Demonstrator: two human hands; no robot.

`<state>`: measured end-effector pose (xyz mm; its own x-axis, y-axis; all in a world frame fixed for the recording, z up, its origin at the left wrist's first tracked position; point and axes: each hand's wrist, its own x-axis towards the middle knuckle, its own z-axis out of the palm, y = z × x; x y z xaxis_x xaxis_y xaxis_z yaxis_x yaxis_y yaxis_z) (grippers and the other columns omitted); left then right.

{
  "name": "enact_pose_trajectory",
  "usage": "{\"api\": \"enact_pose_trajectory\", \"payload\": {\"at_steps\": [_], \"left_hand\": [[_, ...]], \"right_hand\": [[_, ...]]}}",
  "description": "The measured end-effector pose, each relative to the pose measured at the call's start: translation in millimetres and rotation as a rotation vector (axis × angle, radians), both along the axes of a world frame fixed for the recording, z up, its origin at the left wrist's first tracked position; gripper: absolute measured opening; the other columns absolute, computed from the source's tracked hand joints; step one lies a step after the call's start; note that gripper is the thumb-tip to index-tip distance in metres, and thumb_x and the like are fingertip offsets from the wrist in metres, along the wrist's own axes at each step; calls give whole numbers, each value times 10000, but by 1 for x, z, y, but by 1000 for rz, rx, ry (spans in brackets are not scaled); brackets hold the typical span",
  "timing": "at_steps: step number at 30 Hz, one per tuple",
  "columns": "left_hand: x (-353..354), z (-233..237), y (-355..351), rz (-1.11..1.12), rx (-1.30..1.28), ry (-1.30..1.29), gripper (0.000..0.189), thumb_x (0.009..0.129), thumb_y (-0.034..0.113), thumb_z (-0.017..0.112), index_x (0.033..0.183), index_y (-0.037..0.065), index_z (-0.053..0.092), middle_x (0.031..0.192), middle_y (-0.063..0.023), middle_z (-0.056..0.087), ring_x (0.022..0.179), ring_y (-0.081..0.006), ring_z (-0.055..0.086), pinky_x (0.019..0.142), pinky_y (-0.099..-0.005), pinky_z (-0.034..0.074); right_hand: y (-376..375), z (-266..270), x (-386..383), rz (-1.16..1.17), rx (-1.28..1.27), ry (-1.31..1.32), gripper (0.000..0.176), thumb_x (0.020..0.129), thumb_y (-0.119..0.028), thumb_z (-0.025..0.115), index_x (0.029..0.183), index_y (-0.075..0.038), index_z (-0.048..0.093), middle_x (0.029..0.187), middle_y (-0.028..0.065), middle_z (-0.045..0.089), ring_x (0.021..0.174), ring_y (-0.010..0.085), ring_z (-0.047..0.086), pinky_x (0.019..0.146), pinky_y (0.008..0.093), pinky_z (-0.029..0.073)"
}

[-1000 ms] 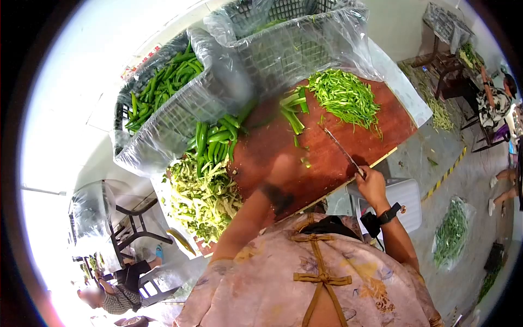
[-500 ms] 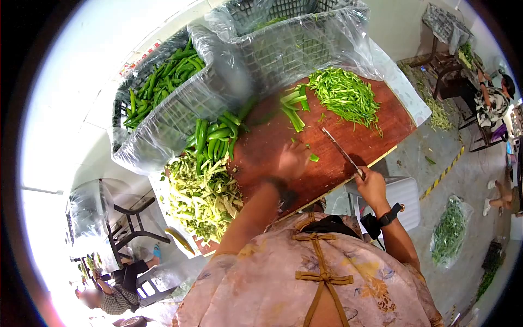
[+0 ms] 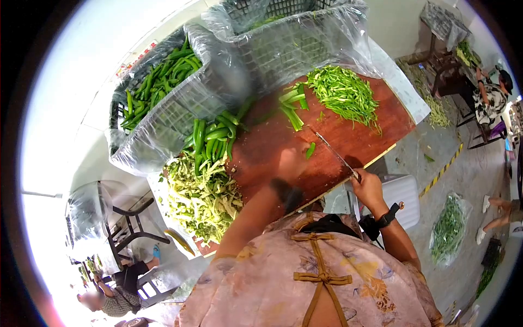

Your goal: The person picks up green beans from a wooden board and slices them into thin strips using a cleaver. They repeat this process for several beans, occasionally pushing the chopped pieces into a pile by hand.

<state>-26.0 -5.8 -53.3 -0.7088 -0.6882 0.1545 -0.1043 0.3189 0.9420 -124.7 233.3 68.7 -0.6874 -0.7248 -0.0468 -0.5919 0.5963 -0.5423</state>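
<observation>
My right hand (image 3: 367,185) is wrapped round the handle of a knife (image 3: 333,151), whose blade lies low over the brown cutting board (image 3: 376,146). Left of the blade is my left hand (image 3: 293,162), blurred by motion, with its fingers indistinct. A small green pepper piece (image 3: 310,150) rests on the board between hand and blade. Beyond it are flattened pepper pieces (image 3: 293,108) and a heap of thin green strips (image 3: 343,98). Whole green peppers (image 3: 212,136) lie at the board's left, above a pile of pale scraps (image 3: 199,199).
Plastic-lined crates (image 3: 158,122) stand along the board's far side, one holding green peppers. A white stool (image 3: 400,199) is beside my right arm. A bag of greens (image 3: 449,229) lies on the floor. Other people sit at far left and far right.
The knife and my right hand have shifted slightly left. The small pepper piece now lies higher and turned upright in view. My left hand remains blurred near it.
</observation>
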Motion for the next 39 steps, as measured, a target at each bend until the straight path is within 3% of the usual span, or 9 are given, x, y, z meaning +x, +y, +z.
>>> {"api": "enact_pose_trajectory", "payload": {"at_steps": [2,6,8,11,20,24,26,29,39], "left_hand": [[15,51,-8,-225,-691,-176,158,788,109,543,892,122,661,801,-124,598,762,-315,604,636,-413,484],[23,90,-20,-520,-875,-110,117,756,132,580,838,125,663,897,-98,600,929,-276,574,750,-407,461],[20,81,-25,-408,-1098,-492,131,738,164,601,852,119,647,968,-78,587,1036,-254,515,828,-413,419],[23,76,-21,-211,-900,-419,146,761,184,588,880,108,627,975,-90,581,1014,-266,516,824,-423,413],[38,39,1,-209,-952,-340,380,785,272,579,1118,89,567,1049,-99,556,1008,-280,509,821,-433,420],[43,37,15,-300,-848,-428,395,802,260,562,1145,65,544,1128,-107,539,1059,-291,491,866,-437,414],[45,56,20,-289,-854,-282,412,803,239,568,1159,35,529,1184,-118,517,1094,-297,471,905,-437,403],[39,62,20,-350,-807,-288,432,795,218,582,1170,14,520,1212,-129,503,1128,-299,452,941,-426,385],[34,54,23,-347,-760,-349,363,814,201,560,1143,46,547,1169,-110,522,1148,-290,437,978,-432,344]], "right_hand": [[1,-1,0,-8,4,-4,201,804,-211,591,951,-78,624,784,199,624,765,387,600,668,472,473],[0,-1,3,-13,6,-13,211,794,-205,601,949,-63,623,790,204,624,767,391,600,673,474,472],[-1,0,4,-19,-5,-19,216,793,-206,602,950,-60,623,789,206,623,767,393,599,673,473,472],[-3,3,4,-35,26,-43,221,792,-208,604,950,-54,623,792,208,623,770,394,598,675,472,473],[-5,4,6,-51,4,-17,226,796,-214,603,956,-57,630,790,206,625,775,386,603,678,465,477],[-7,6,7,-37,31,-19,242,799,-213,599,989,-64,623,796,199,630,775,388,604,680,465,479],[-10,5,7,-33,39,-20,244,802,-211,597,998,-67,620,796,197,631,773,390,603,680,467,479],[-13,3,8,14,35,29,235,809,-214,591,995,-73,618,782,195,629,758,388,603,665,474,474],[-16,11,17,155,61,136,197,833,-215,549,936,-50,584,678,189,605,643,383,595,577,491,457]]}}
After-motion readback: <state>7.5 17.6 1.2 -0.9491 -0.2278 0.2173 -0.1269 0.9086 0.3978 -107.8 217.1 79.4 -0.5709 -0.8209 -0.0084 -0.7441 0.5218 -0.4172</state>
